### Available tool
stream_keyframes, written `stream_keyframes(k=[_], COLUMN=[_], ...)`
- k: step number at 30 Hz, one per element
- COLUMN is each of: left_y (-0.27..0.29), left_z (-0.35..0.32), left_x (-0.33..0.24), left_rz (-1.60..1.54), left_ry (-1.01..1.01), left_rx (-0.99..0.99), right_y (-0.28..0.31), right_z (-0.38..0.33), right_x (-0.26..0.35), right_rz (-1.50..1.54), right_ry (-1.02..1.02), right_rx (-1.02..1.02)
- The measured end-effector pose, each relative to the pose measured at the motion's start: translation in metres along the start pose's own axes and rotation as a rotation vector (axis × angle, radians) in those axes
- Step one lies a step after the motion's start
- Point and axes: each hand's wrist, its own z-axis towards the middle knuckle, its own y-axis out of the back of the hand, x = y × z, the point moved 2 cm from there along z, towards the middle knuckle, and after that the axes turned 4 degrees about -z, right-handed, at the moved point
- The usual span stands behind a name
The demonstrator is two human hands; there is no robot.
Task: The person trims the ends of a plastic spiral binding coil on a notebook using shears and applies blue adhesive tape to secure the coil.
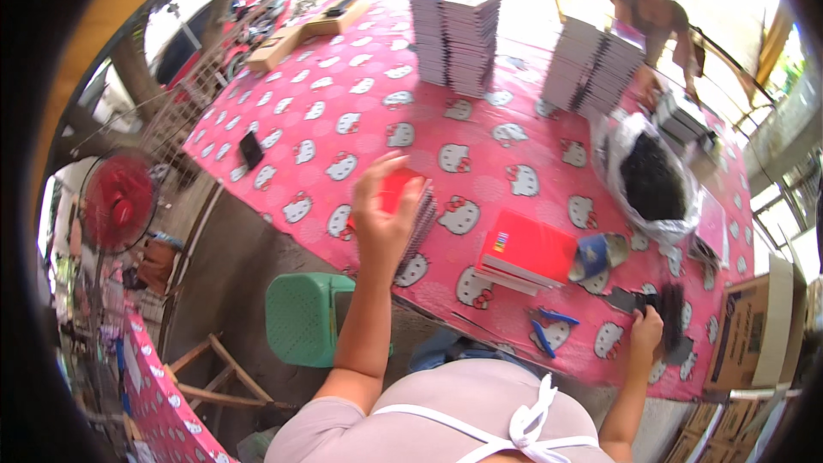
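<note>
Table (360, 86): large, covered in a pink cloth printed with white cat faces, taking up most of the view. At its far edge stand two tall stacks of notebooks (454, 34), and a second person (651, 17) works beside a third, leaning stack.

Clear plastic bag (651, 176) at the right holds a dark mass of binding coils. A flat pile of red-covered notebooks (527, 253) lies near the front edge, with a roll of blue tape (600, 253) just beside it and blue-handled pliers (549, 326) nearer the person.

Left hand (386, 214): raised above the near-left part of the table, fingers wrapped round a red spiral notebook (407, 206) and holding it upright, its wire spine showing on the right side. Grip appears firm, closed on the cover.

Right hand (647, 326): low at the front right edge, resting on a bunch of black coils (673, 317); cannot tell if the fingers pinch one or only touch.

Judgement: the notebook is best kept steady with the spine facing the right hand, and a single coil separated from the bunch so none tangle.
</note>
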Motion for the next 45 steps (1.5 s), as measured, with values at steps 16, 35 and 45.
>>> stream_keyframes(k=[16,35,45], left_y=[-0.168,-0.124,-0.123], left_z=[-0.020,-0.030,-0.055], left_x=[-0.053,-0.085,-0.086], left_rz=[-0.158,-0.183,0.093], left_ry=[-0.047,-0.146,-0.317], left_rx=[1.063,0.914,0.563], right_y=[0.130,0.184,0.185], right_z=[-0.011,0.007,0.007], right_x=[0.134,0.221,0.221], right_rz=[0.780,1.093,1.000], right_ry=[0.393,0.654,0.772], right_rx=[-0.174,0.213,0.104])
